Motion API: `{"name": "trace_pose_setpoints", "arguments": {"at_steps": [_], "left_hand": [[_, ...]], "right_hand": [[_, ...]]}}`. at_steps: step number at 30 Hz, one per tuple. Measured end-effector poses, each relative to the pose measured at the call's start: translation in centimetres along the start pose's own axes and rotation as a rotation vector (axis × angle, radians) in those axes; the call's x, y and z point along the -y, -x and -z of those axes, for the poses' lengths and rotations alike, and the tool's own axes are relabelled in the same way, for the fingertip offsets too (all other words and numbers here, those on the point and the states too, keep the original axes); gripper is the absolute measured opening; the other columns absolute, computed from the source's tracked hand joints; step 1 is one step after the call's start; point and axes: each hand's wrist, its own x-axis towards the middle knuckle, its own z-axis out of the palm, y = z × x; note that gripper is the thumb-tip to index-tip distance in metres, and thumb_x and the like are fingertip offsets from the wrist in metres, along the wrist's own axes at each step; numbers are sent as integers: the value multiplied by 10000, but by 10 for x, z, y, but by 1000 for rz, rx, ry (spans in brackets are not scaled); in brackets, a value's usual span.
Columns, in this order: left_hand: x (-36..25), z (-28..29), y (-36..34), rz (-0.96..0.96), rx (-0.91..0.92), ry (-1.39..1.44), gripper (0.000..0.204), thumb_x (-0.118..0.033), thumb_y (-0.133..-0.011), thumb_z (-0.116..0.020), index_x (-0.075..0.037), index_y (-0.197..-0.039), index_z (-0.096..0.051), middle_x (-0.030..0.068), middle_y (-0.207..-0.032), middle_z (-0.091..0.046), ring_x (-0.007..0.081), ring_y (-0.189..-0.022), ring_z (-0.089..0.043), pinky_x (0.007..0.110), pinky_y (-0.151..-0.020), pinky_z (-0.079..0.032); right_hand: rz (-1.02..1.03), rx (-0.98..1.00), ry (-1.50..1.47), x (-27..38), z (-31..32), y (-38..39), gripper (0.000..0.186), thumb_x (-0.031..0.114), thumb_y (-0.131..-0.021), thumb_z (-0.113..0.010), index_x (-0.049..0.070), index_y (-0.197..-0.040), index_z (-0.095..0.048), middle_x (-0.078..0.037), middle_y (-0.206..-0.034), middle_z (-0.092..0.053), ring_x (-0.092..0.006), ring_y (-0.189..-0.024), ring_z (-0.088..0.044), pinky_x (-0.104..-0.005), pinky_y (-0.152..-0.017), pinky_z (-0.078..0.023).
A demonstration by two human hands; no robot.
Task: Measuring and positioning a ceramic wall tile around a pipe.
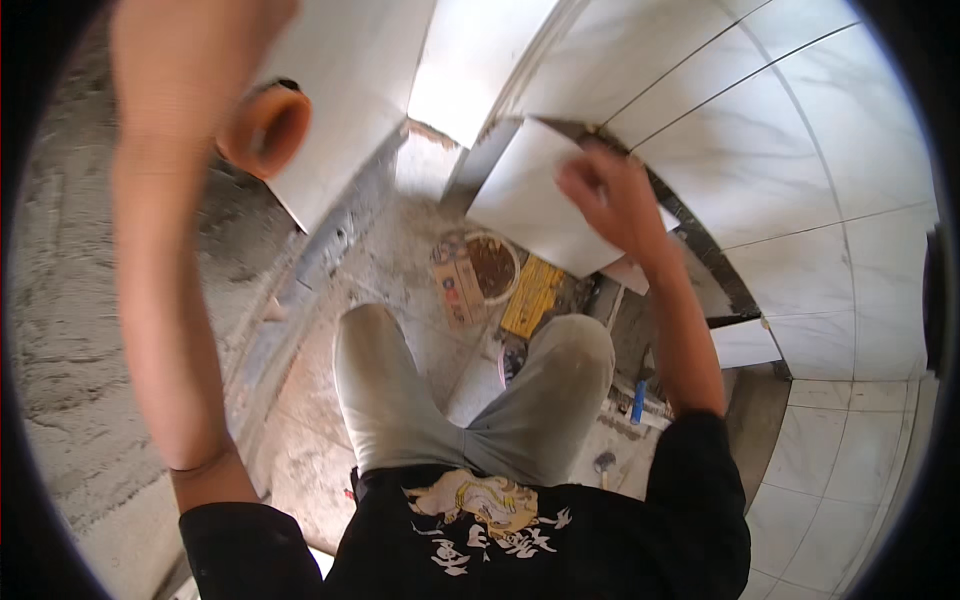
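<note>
- White tile [520,205], head view: lies ahead of the knees, at the foot of the tiled wall [745,155], beneath the right hand.
- Right hand [612,195], head view: fingers loosely curled, with a small gap beside the thumb; contact with the tile, or any pinch, cannot be told.
- Left hand [205,40], head view: blurred and cut by the upper edge, so its state cannot be told; an orange ring-shaped object [268,130] shows beside the wrist.
- Hazards, head view (judged): if unevenly supported, the tile could rock or slip under a one-sided push and chip an edge; its near corner could also strike the bucket [517,268] or yellow block [531,298].
- Orientation, head view: the long axis appears to run from upper left to lower right, roughly along the wall's foot; the forearm hides part of the right end.
</note>
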Motion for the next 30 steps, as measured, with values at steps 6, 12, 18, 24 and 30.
{"name": "trace_pose_setpoints", "arguments": {"at_steps": [6, 12, 18, 24, 30], "left_hand": [[9, 24, -4, 44, 20, 150, 250, -61, -833, -621, -89, -1042, -754, 54, -1033, -669, 208, -966, -621, 364, -838, -450], [19, 10, 0, 3, -94, 124, 168, -89, -741, -660, -73, -888, -739, 47, -971, -641, 174, -975, -606, 312, -843, -429], [22, 3, 1, -19, -77, 96, 174, -82, -773, -651, -64, -922, -739, 41, -1022, -636, 185, -986, -607, 320, -869, -436], [18, 20, -8, -37, 71, 64, 184, -82, -785, -653, -55, -944, -742, 46, -1047, -637, 190, -1020, -603, 319, -893, -423], [6, 3, -25, -185, 124, 216, 236, -59, -783, -679, -54, -1012, -738, 38, -1105, -649, 228, -1132, -566, 403, -993, -426]], "right_hand": [[-528, 739, 118, -48, -28, 256, 265, 309, -916, -629, 71, -981, -725, -196, -946, -716, -338, -925, -703, -470, -779, -549], [-726, 635, -268, -11, -146, 411, 785, 289, -944, -744, 26, -1541, -308, -144, -1260, -602, -204, -1034, -605, -338, -890, -507], [-742, 95, -808, -46, -176, 402, 783, 221, -899, -760, -48, -1519, -364, -191, -1437, -516, -229, -1237, -543, -330, -1027, -444], [-780, 413, -814, -55, -141, 363, 475, 239, -917, -708, -50, -1283, -620, -100, -1140, -690, -158, -1057, -632, -314, -872, -517], [-587, 144, -620, -19, -46, 221, 269, 187, -870, -686, -8, -1055, -671, -91, -868, -705, -179, -781, -695, -320, -705, -569]]}}
